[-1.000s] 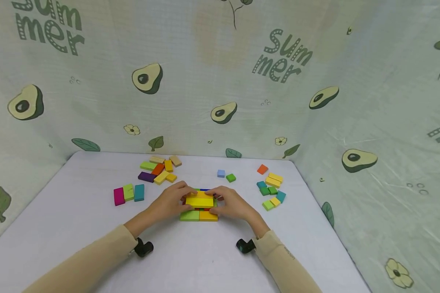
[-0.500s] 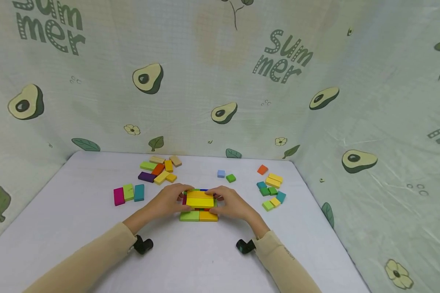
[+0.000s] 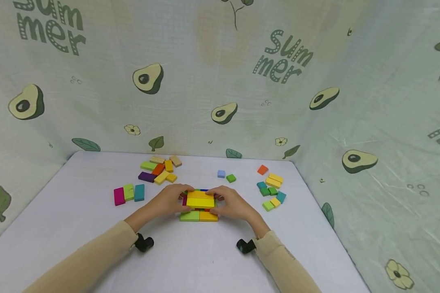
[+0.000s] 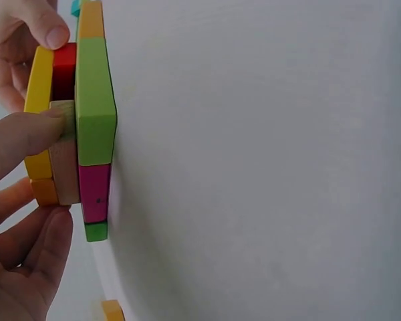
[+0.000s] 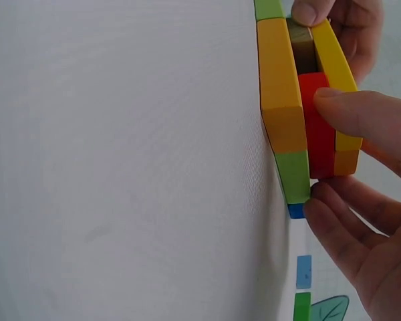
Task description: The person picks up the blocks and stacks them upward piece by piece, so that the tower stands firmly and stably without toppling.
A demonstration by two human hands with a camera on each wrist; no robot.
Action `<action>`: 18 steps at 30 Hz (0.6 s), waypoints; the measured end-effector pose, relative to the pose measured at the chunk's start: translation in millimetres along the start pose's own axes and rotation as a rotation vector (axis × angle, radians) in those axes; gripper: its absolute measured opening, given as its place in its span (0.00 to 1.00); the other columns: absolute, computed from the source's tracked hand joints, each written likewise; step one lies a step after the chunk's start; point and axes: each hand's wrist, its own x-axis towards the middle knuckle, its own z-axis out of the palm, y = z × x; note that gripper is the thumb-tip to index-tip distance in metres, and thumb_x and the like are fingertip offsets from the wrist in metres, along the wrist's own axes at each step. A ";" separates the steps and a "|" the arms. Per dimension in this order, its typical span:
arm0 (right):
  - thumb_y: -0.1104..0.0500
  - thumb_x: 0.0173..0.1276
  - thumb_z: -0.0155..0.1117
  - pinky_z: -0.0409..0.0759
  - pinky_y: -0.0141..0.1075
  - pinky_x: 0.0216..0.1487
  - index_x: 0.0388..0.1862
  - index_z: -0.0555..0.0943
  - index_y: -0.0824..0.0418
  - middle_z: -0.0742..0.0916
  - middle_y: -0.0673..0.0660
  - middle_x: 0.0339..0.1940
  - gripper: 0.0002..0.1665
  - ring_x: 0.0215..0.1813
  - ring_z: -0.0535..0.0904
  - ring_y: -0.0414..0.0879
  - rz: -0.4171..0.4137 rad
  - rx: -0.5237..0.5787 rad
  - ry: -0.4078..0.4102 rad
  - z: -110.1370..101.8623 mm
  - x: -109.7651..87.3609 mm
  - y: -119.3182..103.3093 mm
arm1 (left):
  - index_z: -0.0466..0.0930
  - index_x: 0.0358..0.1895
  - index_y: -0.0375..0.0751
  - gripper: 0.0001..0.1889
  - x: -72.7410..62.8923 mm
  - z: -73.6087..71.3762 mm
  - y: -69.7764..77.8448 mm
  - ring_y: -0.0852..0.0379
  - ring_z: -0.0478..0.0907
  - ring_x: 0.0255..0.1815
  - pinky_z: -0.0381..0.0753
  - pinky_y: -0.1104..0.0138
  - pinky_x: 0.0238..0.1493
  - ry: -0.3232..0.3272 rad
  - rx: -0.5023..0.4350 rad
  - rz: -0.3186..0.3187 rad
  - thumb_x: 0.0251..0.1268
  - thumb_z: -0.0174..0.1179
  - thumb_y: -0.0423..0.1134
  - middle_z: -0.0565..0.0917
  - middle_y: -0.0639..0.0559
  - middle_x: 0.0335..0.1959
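A low layered stack of wooden blocks stands mid-table. Its base shows a light green block (image 3: pixel 189 216), an orange block (image 3: pixel 208 216) and, in the left wrist view, a magenta block (image 4: pixel 95 192). Across the top lie a yellow block (image 3: pixel 200 203) and an orange-yellow block (image 3: pixel 200 195). Between these layers, my left hand (image 3: pixel 168 199) pinches a plain wood block (image 4: pixel 67 167), thumb on its near end and fingertips at the far end. Opposite it, my right hand (image 3: pixel 232 202) pinches a red block (image 5: pixel 316 134) in the same layer, thumb in front, fingers behind.
Loose blocks lie at the back left, among them a purple block (image 3: pixel 147 176). A magenta block (image 3: pixel 119 196) is in a row further left. Behind the stack are a light blue block (image 3: pixel 221 173) and a green block (image 3: pixel 230 178). Several more surround a teal block (image 3: pixel 281 197) at right.
My left fingers have come off the top blocks and now sit at the stack's left side. The top blocks have shifted very slightly right. My right hand stays in place.
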 end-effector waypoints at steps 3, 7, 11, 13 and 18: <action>0.55 0.70 0.77 0.81 0.42 0.69 0.73 0.78 0.52 0.82 0.50 0.70 0.34 0.62 0.80 0.45 0.002 -0.009 0.000 0.3 0.3 0.3 | 0.80 0.70 0.48 0.34 0.7 0.1 1.3 0.51 0.80 0.58 0.82 0.51 0.67 -0.001 0.008 -0.001 0.59 0.81 0.46 0.85 0.49 0.63; 0.55 0.71 0.77 0.81 0.42 0.68 0.73 0.78 0.52 0.82 0.50 0.70 0.34 0.62 0.80 0.45 0.002 -0.011 0.001 0.3 0.2 0.5 | 0.80 0.69 0.47 0.34 1.2 0.6 2.3 0.53 0.80 0.55 0.83 0.53 0.66 -0.001 0.008 -0.002 0.58 0.81 0.45 0.85 0.50 0.61; 0.54 0.71 0.77 0.81 0.41 0.68 0.73 0.78 0.51 0.82 0.50 0.70 0.33 0.62 0.80 0.45 0.002 -0.015 0.002 0.1 0.3 0.6 | 0.80 0.69 0.46 0.34 1.2 0.7 2.4 0.54 0.80 0.53 0.84 0.55 0.64 0.001 -0.012 0.002 0.58 0.81 0.44 0.85 0.49 0.61; 0.54 0.71 0.77 0.81 0.41 0.68 0.73 0.78 0.51 0.82 0.50 0.70 0.33 0.62 0.80 0.45 -0.001 -0.018 0.000 0.0 0.4 0.6 | 0.80 0.68 0.45 0.34 0.8 0.5 2.1 0.54 0.79 0.53 0.85 0.55 0.63 0.004 -0.021 0.008 0.58 0.81 0.43 0.85 0.49 0.61; 0.54 0.71 0.76 0.81 0.41 0.68 0.73 0.78 0.51 0.82 0.50 0.69 0.33 0.62 0.80 0.45 -0.009 -0.028 -0.003 -0.2 1.0 0.4 | 0.80 0.68 0.45 0.34 0.0 0.0 1.6 0.55 0.79 0.51 0.85 0.56 0.61 0.006 -0.031 0.016 0.59 0.81 0.43 0.84 0.49 0.61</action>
